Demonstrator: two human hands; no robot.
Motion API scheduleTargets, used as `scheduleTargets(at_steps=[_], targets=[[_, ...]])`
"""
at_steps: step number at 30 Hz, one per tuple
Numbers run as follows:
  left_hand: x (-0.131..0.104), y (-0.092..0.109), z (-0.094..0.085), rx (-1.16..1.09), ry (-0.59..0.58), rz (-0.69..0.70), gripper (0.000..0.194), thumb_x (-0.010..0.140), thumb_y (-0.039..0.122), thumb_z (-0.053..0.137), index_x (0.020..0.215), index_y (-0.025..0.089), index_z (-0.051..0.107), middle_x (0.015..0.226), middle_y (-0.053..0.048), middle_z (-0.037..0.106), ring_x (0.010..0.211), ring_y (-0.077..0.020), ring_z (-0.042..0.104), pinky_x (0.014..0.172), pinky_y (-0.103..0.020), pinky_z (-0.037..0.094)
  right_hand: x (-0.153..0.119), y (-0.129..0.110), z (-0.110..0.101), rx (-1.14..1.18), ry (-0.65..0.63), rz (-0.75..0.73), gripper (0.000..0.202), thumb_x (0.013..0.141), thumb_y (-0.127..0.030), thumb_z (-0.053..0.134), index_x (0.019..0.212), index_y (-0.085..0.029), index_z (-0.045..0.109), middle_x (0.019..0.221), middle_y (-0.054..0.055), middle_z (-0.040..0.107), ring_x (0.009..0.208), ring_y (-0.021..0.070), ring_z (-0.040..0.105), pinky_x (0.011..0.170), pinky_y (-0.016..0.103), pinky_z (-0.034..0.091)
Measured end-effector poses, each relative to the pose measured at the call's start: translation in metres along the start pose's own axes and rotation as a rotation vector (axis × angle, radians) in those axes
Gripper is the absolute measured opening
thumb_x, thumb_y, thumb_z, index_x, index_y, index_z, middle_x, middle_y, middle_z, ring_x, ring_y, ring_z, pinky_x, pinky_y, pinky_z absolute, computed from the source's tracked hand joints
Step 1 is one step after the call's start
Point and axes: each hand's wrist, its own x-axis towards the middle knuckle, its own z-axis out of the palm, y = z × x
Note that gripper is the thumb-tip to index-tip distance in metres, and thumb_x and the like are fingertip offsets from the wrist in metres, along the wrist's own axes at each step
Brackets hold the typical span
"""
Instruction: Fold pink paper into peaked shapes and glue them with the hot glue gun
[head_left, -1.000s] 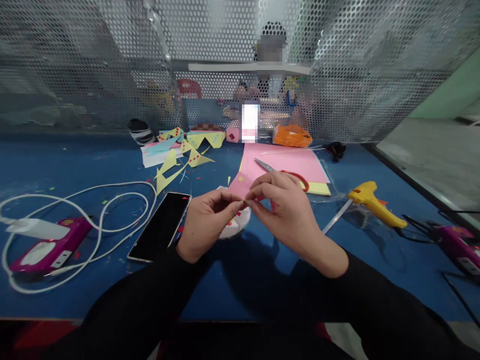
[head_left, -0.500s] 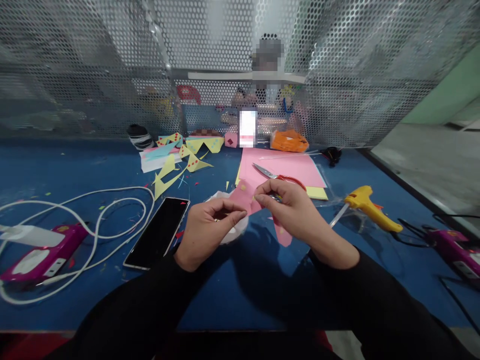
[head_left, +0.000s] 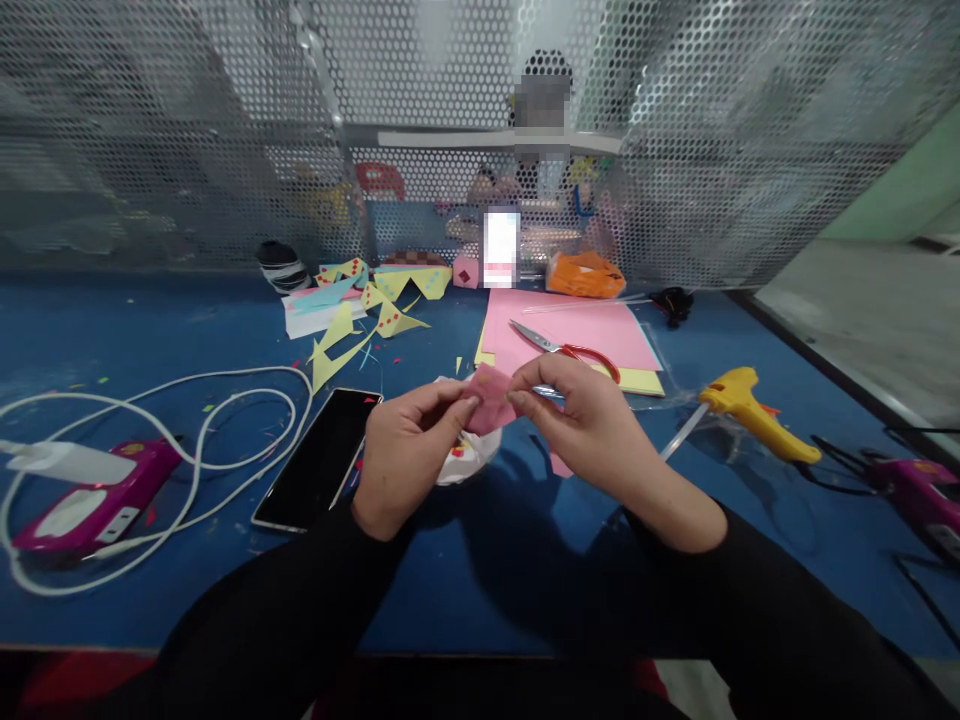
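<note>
A small piece of pink paper (head_left: 491, 398) is held up between my two hands over the blue table. My left hand (head_left: 409, 450) pinches its left edge between thumb and fingers. At the other edge, my right hand (head_left: 577, 420) grips it with thumb and fingertips. Partly hidden below the left hand lies crumpled white material (head_left: 469, 462) with small red and yellow bits on it. Another pink scrap (head_left: 559, 466) shows beneath my right hand. Red-handled scissors (head_left: 589, 357) rest on a stack of pink and yellow paper (head_left: 592, 325) just beyond.
Left of my hands lie a phone (head_left: 319, 460), a looped white cable (head_left: 199, 430) and a purple power strip (head_left: 105, 495). Yellow paper cut-outs (head_left: 394, 318) are further back. At right is a yellow glue gun (head_left: 757, 415). A perforated metal screen (head_left: 420, 80) closes the far side.
My left hand has closed on the pink paper's left edge, where its fingers were apart before. The paper is now turned and folded smaller between both hands. The view has shifted slightly.
</note>
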Motion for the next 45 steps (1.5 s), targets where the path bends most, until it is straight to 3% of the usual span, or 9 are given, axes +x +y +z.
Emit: scheduleTargets(at_steps=[4,11,19,45], targets=[[-0.001,0.003,0.000,-0.034,-0.009,-0.051,0.016,0.078,0.029,0.076,0.089,0.019,0.081,0.075,0.000,0.076,0.053,-0.0087,0.058,0.051,-0.019,0.050,-0.001,0.002,0.004,-0.015,0.018,-0.104,0.010,0.090,-0.015,0.057,0.082,-0.018,0.062,0.082,0.004,0.069,0.080,0.0191,0.061,0.080,0.039,0.046],[-0.001,0.003,-0.003,-0.149,-0.091,-0.152,0.019,0.079,0.035,0.077,0.088,0.019,0.081,0.073,-0.001,0.076,0.059,-0.0093,0.062,0.053,-0.017,0.055,-0.006,-0.001,0.019,-0.041,0.108,-0.140,0.007,0.089,-0.014,0.060,0.085,-0.019,0.062,0.103,0.009,0.065,0.104,0.0241,0.061,0.092,0.047,0.046],[0.000,0.005,-0.003,-0.216,-0.117,-0.147,0.014,0.080,0.032,0.077,0.084,0.020,0.081,0.068,0.001,0.074,0.056,-0.0076,0.061,0.051,-0.015,0.054,-0.010,-0.003,0.030,-0.046,0.222,-0.117,0.006,0.090,-0.019,0.062,0.085,-0.021,0.063,0.098,0.007,0.065,0.100,0.0225,0.062,0.090,0.047,0.049],[-0.001,0.006,-0.001,-0.144,-0.093,-0.130,0.018,0.080,0.036,0.076,0.085,0.020,0.081,0.071,0.000,0.072,0.061,-0.0105,0.061,0.053,-0.019,0.053,-0.011,-0.004,0.034,-0.060,0.268,-0.090,0.007,0.088,-0.019,0.066,0.082,-0.020,0.062,0.098,0.006,0.066,0.098,0.0202,0.062,0.091,0.045,0.049]])
